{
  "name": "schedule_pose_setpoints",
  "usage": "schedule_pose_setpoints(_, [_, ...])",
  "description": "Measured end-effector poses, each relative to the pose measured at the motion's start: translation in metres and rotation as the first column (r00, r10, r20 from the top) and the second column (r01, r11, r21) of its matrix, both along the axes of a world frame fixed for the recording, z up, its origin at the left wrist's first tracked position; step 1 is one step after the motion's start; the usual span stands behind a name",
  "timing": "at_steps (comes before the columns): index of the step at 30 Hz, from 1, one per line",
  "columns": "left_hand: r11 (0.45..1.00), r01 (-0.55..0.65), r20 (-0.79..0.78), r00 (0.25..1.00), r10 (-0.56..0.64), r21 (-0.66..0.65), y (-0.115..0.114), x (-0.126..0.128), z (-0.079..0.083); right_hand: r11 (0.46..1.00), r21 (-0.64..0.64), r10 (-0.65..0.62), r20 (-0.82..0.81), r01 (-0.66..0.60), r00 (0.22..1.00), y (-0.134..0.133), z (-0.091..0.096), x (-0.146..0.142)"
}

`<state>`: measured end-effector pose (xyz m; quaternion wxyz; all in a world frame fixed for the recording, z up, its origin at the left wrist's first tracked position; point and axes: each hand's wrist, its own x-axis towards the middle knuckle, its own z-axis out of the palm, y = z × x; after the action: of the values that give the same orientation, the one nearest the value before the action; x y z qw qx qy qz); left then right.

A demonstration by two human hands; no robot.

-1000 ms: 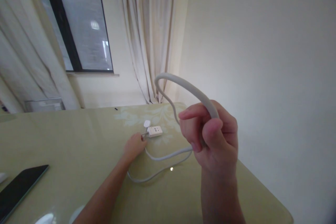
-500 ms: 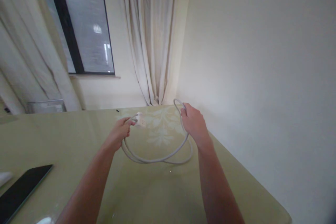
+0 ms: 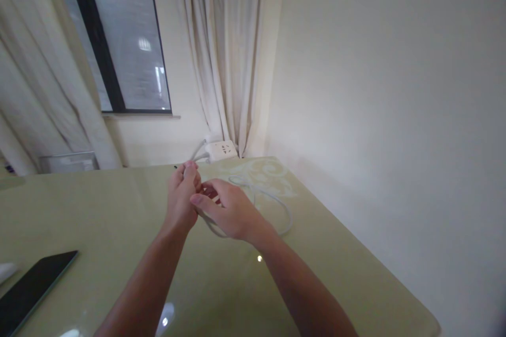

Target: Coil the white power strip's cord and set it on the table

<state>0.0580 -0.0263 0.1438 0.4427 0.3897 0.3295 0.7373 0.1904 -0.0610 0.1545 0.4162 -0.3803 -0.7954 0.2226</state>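
My left hand (image 3: 182, 195) is raised over the glossy green table (image 3: 118, 210), its fingers closed round the white cable near a small white power strip (image 3: 221, 150), which it holds up in the air. My right hand (image 3: 227, 210) has come across beside the left hand, fingers curled on the same white cable (image 3: 276, 205). The rest of the cable lies in a loose loop on the table to the right of both hands.
A dark tablet or phone (image 3: 31, 287) lies flat at the table's left front. A white wall (image 3: 375, 116) borders the table's right edge. Cream curtains (image 3: 229, 52) and a dark-framed window (image 3: 118, 37) stand behind the table.
My right hand has moved from the far side of the loop across to my left hand. My left hand lifted the power strip higher. The cable loop has shrunk.
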Motion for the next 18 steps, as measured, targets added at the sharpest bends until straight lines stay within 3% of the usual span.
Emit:
schedule_pose_setpoints(2, [0.999, 0.028, 0.145, 0.989, -0.030, 0.016, -0.004, -0.001, 0.009, 0.996, 0.008, -0.089, -0.042, 0.089, 0.995, -0.010, 0.002, -0.001])
schedule_pose_setpoints(4, [0.998, 0.067, 0.276, 0.959, -0.068, 0.013, -0.009, -0.004, 0.020, 0.979, -0.200, 0.024, -0.035, -0.031, 0.999, -0.019, -0.002, -0.004])
schedule_pose_setpoints(5, [0.995, 0.095, 0.337, 0.937, -0.092, 0.010, -0.013, -0.007, 0.026, 0.927, -0.347, 0.138, -0.041, -0.144, 0.990, -0.021, -0.007, -0.007])
schedule_pose_setpoints(6, [0.992, 0.126, 0.396, 0.910, -0.121, 0.012, -0.017, -0.008, 0.031, 0.836, -0.483, 0.254, -0.080, -0.261, 0.964, -0.023, -0.015, -0.011])
schedule_pose_setpoints(7, [0.987, 0.157, 0.449, 0.881, -0.150, 0.021, -0.021, -0.010, 0.035, 0.775, -0.550, 0.282, -0.141, -0.312, 0.949, -0.024, -0.023, -0.017])
schedule_pose_setpoints(9, [0.978, 0.205, 0.530, 0.825, -0.194, 0.038, -0.031, -0.010, 0.040, 0.755, -0.539, 0.159, -0.404, -0.375, 0.901, -0.022, -0.040, -0.028])
schedule_pose_setpoints(11, [0.974, 0.225, 0.576, 0.792, -0.204, 0.036, -0.039, -0.008, 0.041, 0.656, -0.492, 0.005, -0.756, -0.573, 0.655, -0.019, -0.052, -0.034])
schedule_pose_setpoints(13, [0.968, 0.250, 0.588, 0.783, -0.204, 0.003, -0.047, -0.005, 0.038, 0.617, -0.372, -0.209, -0.927, -0.694, 0.312, -0.017, -0.056, -0.029])
schedule_pose_setpoints(15, [0.955, 0.295, 0.572, 0.789, -0.223, -0.034, -0.053, -0.006, 0.031, 0.684, -0.321, -0.386, -0.921, -0.656, 0.049, -0.014, -0.057, -0.013])
schedule_pose_setpoints(16, [0.946, 0.319, 0.556, 0.797, -0.237, -0.055, -0.056, -0.007, 0.027, 0.724, -0.340, -0.444, -0.895, -0.600, -0.030, -0.013, -0.057, -0.001])
schedule_pose_setpoints(18, [0.934, 0.341, 0.514, 0.822, -0.243, -0.103, -0.062, -0.015, 0.016, 0.761, -0.383, -0.487, -0.870, -0.524, -0.072, -0.009, -0.059, 0.026])
